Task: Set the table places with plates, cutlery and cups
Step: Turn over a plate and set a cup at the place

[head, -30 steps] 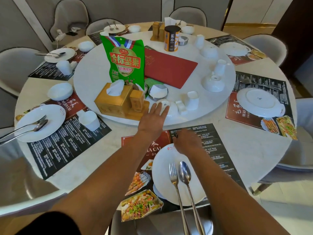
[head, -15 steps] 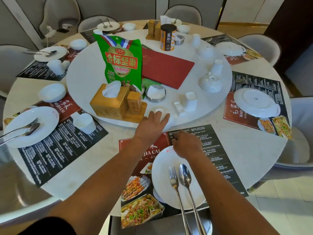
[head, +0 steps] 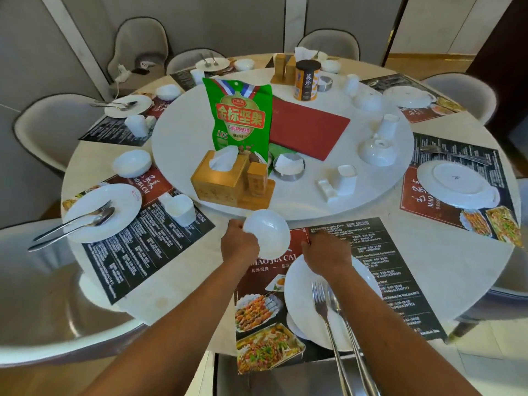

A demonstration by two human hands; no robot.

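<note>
round marble table (head: pixel 200 284): your left hand (head: pixel 240 244) grips a small white bowl (head: pixel 267 232), tilted for placing; your right hand (head: pixel 325 257) steadies the black placemat (head: pixel 385 270), fingers hidden.

The green snack bag (head: pixel 239 121) at upper centre reads 金标坚果, with "185" lower down. The placemat (head: pixel 368 270) at lower centre shows "MAO JIA CAI" and 传承经典. The orange canister (head: pixel 306 81) near the top carries what looks like 臻珍.
</note>
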